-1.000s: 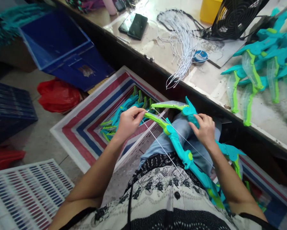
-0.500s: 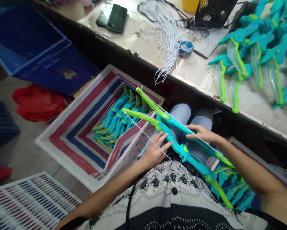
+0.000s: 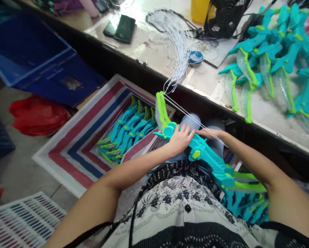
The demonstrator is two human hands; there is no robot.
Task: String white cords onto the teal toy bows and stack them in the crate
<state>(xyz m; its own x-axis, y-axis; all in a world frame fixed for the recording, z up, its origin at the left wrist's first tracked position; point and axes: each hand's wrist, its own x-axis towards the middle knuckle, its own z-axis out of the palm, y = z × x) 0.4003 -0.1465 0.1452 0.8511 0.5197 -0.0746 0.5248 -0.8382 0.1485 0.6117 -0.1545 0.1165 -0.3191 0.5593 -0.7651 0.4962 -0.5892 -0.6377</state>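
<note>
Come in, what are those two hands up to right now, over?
Left hand, fingers spread on teal-and-lime plastic toy bow. Right hand at its taut white string, grip hidden. Striped woven bag of like bows lies to the left.

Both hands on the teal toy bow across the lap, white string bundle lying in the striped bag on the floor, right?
One error: the head view shows the white string bundle on the workbench, not in the striped bag. Left hand and right hand are on the toy bow.
</note>
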